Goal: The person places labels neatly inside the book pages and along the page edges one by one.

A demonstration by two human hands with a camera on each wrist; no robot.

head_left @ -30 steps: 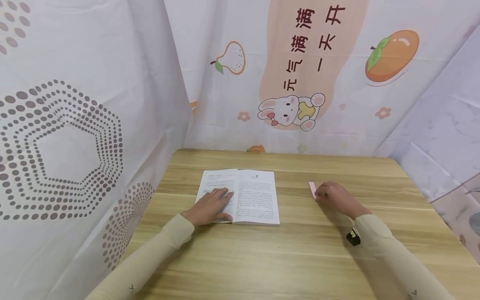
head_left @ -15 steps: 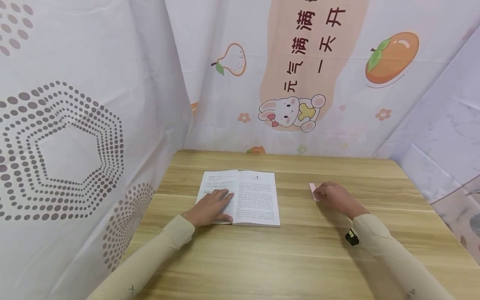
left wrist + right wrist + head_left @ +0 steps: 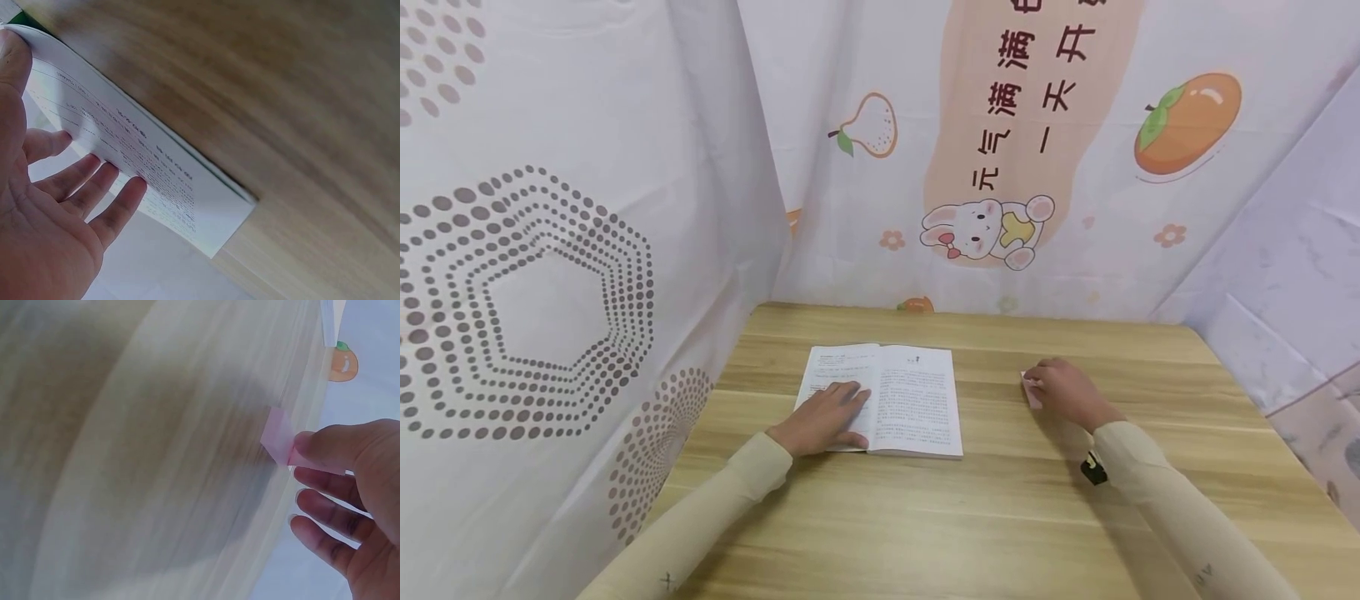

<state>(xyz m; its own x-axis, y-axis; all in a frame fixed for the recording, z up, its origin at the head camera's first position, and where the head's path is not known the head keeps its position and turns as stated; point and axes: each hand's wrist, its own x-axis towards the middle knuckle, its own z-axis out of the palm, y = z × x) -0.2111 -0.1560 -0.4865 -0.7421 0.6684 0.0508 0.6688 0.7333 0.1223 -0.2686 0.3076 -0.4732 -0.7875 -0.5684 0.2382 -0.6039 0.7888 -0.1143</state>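
An open book (image 3: 917, 400) with printed pages lies left of centre on the wooden table. My left hand (image 3: 823, 418) rests on its left page, fingers spread fairly straight. In the left wrist view those fingertips touch the page (image 3: 215, 231), whose edge curves up near the thumb. On the right, my right hand (image 3: 1067, 392) pinches a pink sticky note (image 3: 278, 436) between thumb and index finger. One end of the note lies at the tabletop and the other bends up under the thumb. The remaining fingers are loosely curled beside it.
A small black object with a yellowish part (image 3: 1093, 468) shows below my right wrist. The wooden table (image 3: 910, 517) extends to patterned white curtains (image 3: 850, 208) at the back and sides.
My right hand has shifted slightly up and left, and the pink sticky note now bends up under its fingers. The left hand stays on the book. The head view has tilted a little.
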